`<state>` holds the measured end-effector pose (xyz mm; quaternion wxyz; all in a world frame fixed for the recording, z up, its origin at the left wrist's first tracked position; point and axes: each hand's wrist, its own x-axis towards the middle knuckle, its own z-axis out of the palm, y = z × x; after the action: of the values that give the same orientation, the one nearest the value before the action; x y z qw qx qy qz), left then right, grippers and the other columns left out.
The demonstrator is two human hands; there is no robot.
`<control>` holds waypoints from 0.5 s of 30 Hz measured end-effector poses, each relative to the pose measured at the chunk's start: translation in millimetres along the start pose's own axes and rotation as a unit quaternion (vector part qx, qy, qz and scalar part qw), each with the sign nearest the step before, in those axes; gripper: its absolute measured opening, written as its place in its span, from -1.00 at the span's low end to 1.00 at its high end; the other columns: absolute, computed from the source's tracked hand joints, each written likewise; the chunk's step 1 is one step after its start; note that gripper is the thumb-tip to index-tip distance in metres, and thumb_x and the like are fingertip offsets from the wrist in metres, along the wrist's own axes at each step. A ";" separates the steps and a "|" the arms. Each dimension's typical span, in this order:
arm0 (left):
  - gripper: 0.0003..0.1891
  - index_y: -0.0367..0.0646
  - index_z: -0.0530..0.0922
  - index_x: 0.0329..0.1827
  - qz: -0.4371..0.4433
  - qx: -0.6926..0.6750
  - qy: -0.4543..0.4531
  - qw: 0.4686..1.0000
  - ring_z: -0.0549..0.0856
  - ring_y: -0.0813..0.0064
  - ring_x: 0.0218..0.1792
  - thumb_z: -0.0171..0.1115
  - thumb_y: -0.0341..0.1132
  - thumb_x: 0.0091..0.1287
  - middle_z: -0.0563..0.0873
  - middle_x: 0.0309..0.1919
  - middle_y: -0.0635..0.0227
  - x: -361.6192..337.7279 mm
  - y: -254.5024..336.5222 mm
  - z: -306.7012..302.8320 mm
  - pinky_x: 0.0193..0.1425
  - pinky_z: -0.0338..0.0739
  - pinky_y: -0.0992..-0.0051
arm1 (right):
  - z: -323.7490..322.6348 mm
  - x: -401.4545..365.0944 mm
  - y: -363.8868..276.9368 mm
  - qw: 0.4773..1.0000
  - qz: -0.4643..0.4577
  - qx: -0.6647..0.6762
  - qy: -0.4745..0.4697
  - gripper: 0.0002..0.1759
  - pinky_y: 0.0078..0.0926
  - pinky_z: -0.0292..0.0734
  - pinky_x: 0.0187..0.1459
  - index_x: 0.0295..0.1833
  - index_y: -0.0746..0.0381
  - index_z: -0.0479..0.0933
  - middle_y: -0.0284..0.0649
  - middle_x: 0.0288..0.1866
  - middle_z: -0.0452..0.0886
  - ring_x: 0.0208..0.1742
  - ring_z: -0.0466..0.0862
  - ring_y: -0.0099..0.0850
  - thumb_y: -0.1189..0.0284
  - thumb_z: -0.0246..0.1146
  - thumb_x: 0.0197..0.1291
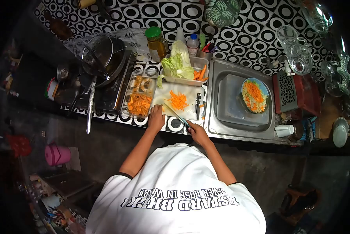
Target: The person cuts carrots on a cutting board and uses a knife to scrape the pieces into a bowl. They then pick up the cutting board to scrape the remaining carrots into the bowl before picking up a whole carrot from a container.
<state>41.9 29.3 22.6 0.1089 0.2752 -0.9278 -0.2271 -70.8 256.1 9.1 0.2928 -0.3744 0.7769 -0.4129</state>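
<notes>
My right hand (pixel 198 133) is closed round the handle of a knife (pixel 177 113), whose blade slants up and left over the near edge of a white cutting board (pixel 190 111). Close to the blade's tip, my left hand (pixel 157 117) rests at the board's near left corner; its fingers look bent together, and what they hold is too small to make out. Orange carrot strips (pixel 178 101) lie in a pile on the board, beyond the knife. A dark peeler-like tool (pixel 198 106) lies at the board's right side.
Left of the board stands a clear divided container (pixel 138 104) of chopped orange pieces. Behind is a tray (pixel 196 82) with leafy greens and carrots. A bowl of shredded vegetables (pixel 255 96) sits over the sink (pixel 221 130). A strainer and pan (pixel 104 62) are at left.
</notes>
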 end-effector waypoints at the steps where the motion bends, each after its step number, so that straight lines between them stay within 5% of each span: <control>1: -0.45 -0.35 0.42 0.28 -0.004 0.003 -0.002 1.000 0.46 0.04 0.20 0.29 -0.50 0.17 0.50 0.12 0.07 -2.6 3.6 1.1 0.26 0.43 0.20 | -3.6 0.1 -1.0 1.000 0.000 0.004 -0.004 -0.49 -0.34 0.51 0.08 0.42 0.08 0.42 0.05 -0.07 0.65 -0.07 0.63 -0.10 0.50 0.15 0.37; 3: -0.51 -0.33 0.48 0.22 0.075 0.010 0.052 0.996 0.45 0.07 0.24 0.20 -0.57 0.15 0.51 0.16 0.07 -7.8 11.8 1.1 0.28 0.41 0.18 | -10.3 -0.1 -4.7 0.995 -0.006 -0.097 -0.005 -0.47 -0.25 0.53 0.06 0.43 0.05 0.41 0.00 -0.03 0.63 -0.06 0.64 -0.06 0.51 0.17 0.34; 7: -0.48 -0.27 0.53 0.18 0.131 0.058 -0.024 0.989 0.44 0.16 0.30 0.13 -0.65 0.06 0.55 0.17 0.16 -14.2 35.8 -2.9 0.34 0.30 0.21 | -31.1 -2.4 -25.0 0.983 -0.027 -0.178 -0.027 -0.44 -0.15 0.52 -0.04 0.43 -0.01 0.39 -0.08 -0.12 0.55 -0.06 0.60 -0.09 0.46 0.16 0.30; 15: -0.47 -0.25 0.54 0.17 0.141 0.109 -0.084 0.980 0.42 0.18 0.35 0.13 -0.65 0.05 0.57 0.16 0.19 3.1 36.0 6.1 0.41 0.19 0.02 | -41.5 -2.9 -14.6 0.974 -0.075 -0.211 -0.025 -0.28 -0.14 0.59 -0.07 0.48 -0.03 0.31 -0.08 -0.08 0.54 -0.08 0.63 -0.04 0.53 0.27 0.19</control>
<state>20.8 56.7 34.8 0.0312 0.1317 -0.9823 -0.1292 -95.9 270.5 42.3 0.1946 -0.4951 0.8088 -0.2507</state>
